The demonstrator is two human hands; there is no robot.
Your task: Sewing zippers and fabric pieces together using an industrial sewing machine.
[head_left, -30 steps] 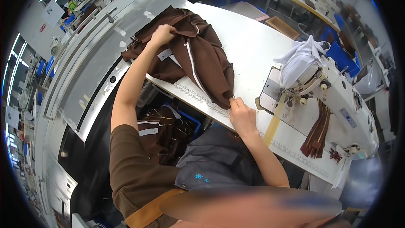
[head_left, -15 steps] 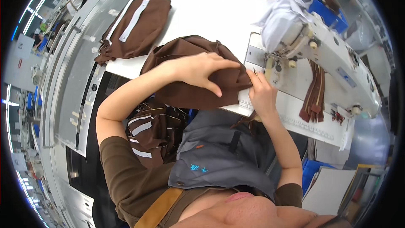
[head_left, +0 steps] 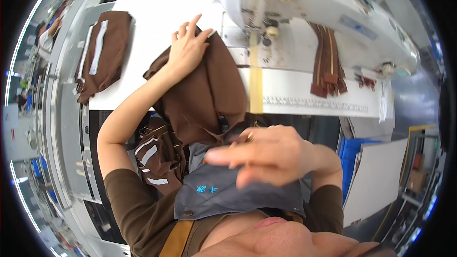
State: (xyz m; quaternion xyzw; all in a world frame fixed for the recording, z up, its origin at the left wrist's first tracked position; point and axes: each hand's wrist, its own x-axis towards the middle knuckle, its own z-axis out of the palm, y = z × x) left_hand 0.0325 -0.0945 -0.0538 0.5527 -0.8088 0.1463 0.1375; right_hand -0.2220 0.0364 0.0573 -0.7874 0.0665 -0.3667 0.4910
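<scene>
My left hand (head_left: 188, 47) rests with spread fingers on the upper part of a brown fabric piece (head_left: 195, 104), which lies on the white table (head_left: 152, 4) and hangs over its front edge. Below it, my right hand (head_left: 271, 157) is raised in front of my grey apron (head_left: 238, 200), smeared by motion; a small dark and gold item shows at its fingers, too blurred to name. A second brown piece (head_left: 116, 43) with white strips lies flat at the left.
A white sewing machine (head_left: 390, 43) stands at the right, with brown zipper strips (head_left: 326, 59) and small red snips (head_left: 366, 82) by it. More brown garments (head_left: 157, 171) are heaped under the table. A blue crate (head_left: 350, 152) and pale board (head_left: 373, 176) stand lower right. A co-worker (head_left: 45, 40) sits far left.
The brown fabric now hangs lower over the table edge. My left hand has moved up onto its top, and my right hand has come back toward my chest. The camera view has shifted.
</scene>
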